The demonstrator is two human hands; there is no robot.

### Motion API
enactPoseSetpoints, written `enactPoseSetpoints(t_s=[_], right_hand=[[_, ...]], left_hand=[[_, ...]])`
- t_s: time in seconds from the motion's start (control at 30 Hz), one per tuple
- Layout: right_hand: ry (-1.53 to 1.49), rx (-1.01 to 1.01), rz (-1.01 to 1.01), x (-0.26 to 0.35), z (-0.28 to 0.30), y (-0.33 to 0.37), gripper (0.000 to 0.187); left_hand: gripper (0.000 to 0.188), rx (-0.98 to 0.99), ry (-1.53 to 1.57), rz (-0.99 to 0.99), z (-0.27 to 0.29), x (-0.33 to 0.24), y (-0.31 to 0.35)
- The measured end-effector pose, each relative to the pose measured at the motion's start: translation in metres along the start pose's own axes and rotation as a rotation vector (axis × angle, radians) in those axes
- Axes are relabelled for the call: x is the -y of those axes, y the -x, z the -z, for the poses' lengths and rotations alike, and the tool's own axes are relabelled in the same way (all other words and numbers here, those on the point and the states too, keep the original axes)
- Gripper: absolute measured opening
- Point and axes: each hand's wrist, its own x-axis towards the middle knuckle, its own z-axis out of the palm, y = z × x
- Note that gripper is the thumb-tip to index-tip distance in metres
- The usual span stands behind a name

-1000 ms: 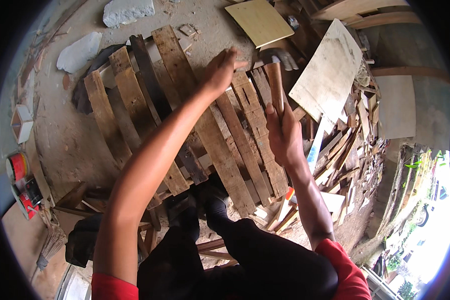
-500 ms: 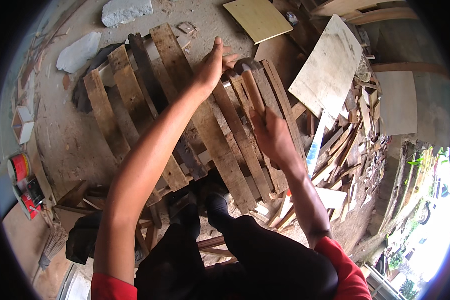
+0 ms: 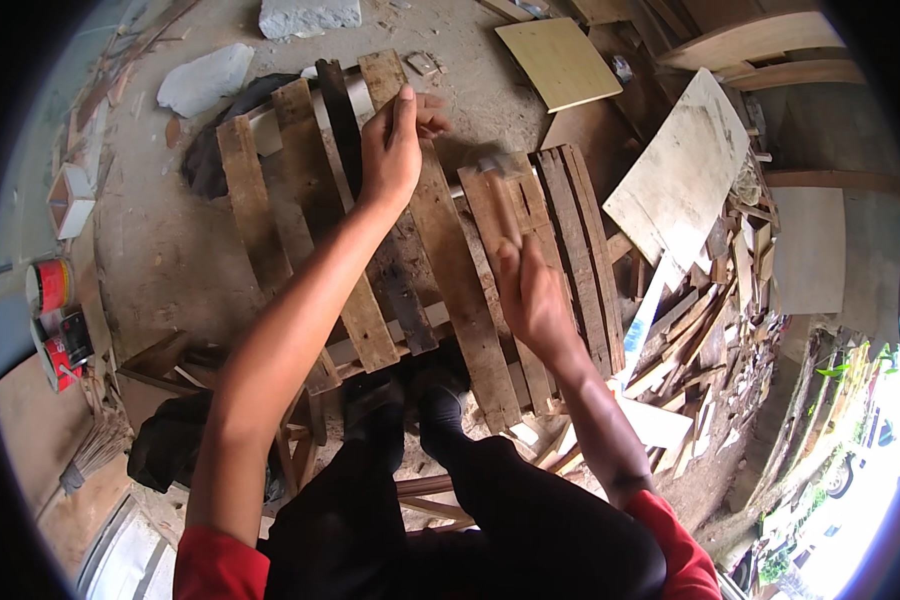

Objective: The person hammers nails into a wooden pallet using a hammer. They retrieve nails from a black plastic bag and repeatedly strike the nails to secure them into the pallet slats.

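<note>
A wooden pallet (image 3: pixel 460 300) of rough, worn slats lies on the ground before my feet. My right hand (image 3: pixel 540 300) is closed round the wooden handle of a hammer (image 3: pixel 506 212). Its head, smeared by motion, is over the far end of a slat in the pallet's right half. Farther left, my left hand (image 3: pixel 392 155) is over the far part of the pallet, thumb up and fingers stretched to the right. I see nothing in it; whether it touches a slat cannot be told.
Scrap wood (image 3: pixel 710 330) is heaped to the right, beside a leaning pale board (image 3: pixel 685 165). A yellowish panel (image 3: pixel 560 62) lies at the far side. Pale chunks (image 3: pixel 205 80) lie far left, and a black bag (image 3: pixel 170 440) is near my left arm.
My left hand has moved left across the slats. The hammer in my right hand has shifted left over the pallet too. The whole view has swung slightly.
</note>
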Motion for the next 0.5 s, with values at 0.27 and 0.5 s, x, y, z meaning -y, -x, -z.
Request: enactPoseSetpoints(t_s=[0.27, 0.5], right_hand=[[0.016, 0.135, -0.266, -0.014, 0.004, 0.022, 0.027], [-0.118, 0.192, -0.409, 0.014, 0.005, 0.007, 0.038]], left_hand=[[0.053, 0.056, 0.027, 0.055, -0.003, 0.006, -0.001], [0.044, -0.025, 0.049, 0.111, 0.012, 0.002, -0.015]])
